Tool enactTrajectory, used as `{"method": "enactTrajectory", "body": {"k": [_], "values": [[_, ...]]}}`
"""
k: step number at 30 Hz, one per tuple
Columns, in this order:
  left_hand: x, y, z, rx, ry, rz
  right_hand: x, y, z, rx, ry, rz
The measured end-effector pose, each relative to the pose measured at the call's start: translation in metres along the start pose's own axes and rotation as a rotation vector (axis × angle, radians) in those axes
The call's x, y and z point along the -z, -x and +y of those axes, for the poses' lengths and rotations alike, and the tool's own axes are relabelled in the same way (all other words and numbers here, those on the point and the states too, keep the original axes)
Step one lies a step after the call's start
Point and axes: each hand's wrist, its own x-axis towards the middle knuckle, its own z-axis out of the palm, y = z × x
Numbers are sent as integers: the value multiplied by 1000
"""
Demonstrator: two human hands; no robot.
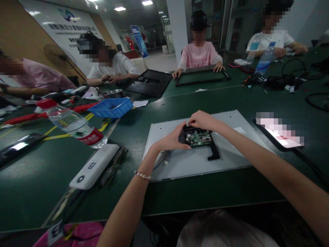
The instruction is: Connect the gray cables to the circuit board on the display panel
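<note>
A grey metal panel [231, 151] lies flat on the green table in front of me. On it rests a black plastic frame [214, 152] carrying a green circuit board [199, 139]. My left hand [172, 139] grips the frame's left side, with the thumb along the lower edge and the fingers at the upper left corner. At the frame's top edge, my right hand [202, 120] has its fingers bent and pressed together; its fingertips are partly hidden. A cable runs beside my left wrist on the panel.
To the left are a water bottle [74, 127], a blue basket [111, 108], a white power bank [94, 167] and glasses [113, 166]. A phone [280, 133] lies right. Across the table [164, 108] sit several people, one touching a black frame [203, 76].
</note>
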Motion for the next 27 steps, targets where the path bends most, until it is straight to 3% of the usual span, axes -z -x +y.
{"method": "enactTrajectory", "body": {"k": [7,18,22,27], "values": [[-2,0,-2,17,27,9,2,5,-15,-36,79,-54],[1,1,5,-11,-70,-22,10,11,-11,-17,-24,-43],[2,2,16,9,-117,-16,23,34,-1,-46,-43,-5],[-10,-3,37,-81,-304,68,32,87,27,-157,-83,64]]}}
